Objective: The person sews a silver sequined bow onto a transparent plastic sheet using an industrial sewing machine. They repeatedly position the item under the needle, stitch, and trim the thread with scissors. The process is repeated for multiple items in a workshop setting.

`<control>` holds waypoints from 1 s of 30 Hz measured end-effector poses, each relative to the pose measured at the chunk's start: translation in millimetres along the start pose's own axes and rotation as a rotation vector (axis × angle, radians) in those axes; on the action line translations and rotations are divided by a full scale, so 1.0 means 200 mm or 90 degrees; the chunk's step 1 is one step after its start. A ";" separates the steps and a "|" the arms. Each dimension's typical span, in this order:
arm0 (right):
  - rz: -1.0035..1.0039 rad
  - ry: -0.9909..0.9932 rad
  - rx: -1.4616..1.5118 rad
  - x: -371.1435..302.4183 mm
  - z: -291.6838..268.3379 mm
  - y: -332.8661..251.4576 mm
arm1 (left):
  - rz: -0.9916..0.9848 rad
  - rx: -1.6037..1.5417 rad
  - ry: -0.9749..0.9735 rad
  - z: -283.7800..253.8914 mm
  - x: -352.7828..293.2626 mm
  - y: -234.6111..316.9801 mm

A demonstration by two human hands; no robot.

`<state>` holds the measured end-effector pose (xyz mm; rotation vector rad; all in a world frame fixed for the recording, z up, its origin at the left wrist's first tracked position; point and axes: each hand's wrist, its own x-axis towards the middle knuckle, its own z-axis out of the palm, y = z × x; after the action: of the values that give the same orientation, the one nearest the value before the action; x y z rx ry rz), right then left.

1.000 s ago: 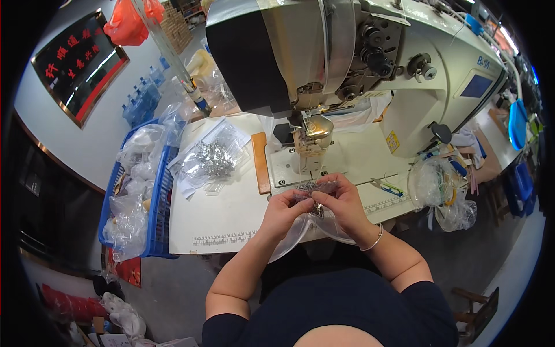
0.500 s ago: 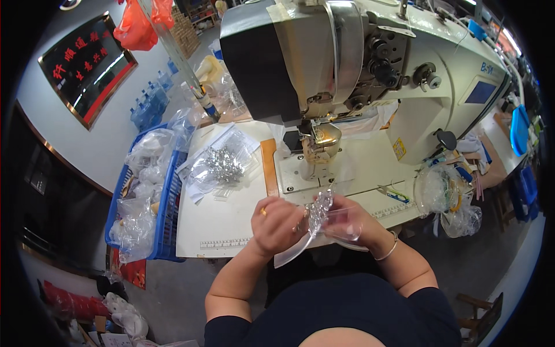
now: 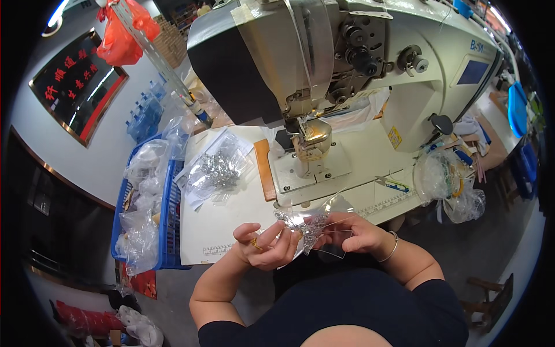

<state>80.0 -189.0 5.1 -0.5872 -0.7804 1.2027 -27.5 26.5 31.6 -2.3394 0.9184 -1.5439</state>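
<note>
My left hand (image 3: 270, 245) pinches the left side of a clear plastic piece with a glittering silver decoration (image 3: 313, 228), thumb and fingers pressed together on it. The right side of the piece is in my right hand (image 3: 359, 232), whose fingers lie partly behind the clear plastic. Held up at the table's front edge, the piece is tilted, and its clear top catches the light. Just beyond it stands a sewing machine (image 3: 428, 92), its needle area (image 3: 312, 144) apart from my hands. A pile of similar silvery pieces (image 3: 219, 170) lies on paper and clear film to the left.
An orange-brown strip (image 3: 265, 170) lies beside the machine's metal plate. On the right are small green-handled snips (image 3: 393, 184), a ruler scale (image 3: 381, 202) and a clear bag (image 3: 433, 182). A blue basket (image 3: 170, 214) full of plastic bags borders the table's left side.
My hands have spread the silver piece wider, so its sparkling face and clear plastic now show more fully. The view has shifted slightly, with the machine now further left.
</note>
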 end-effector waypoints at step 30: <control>-0.062 0.212 -0.235 0.04 -0.01 -0.15 | -1.223 -1.118 -0.063 0.12 0.00 -0.13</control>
<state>101.2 -188.8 28.4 -1.0131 -0.7386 0.8451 4.0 42.3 33.7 1.0784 0.3038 -0.0508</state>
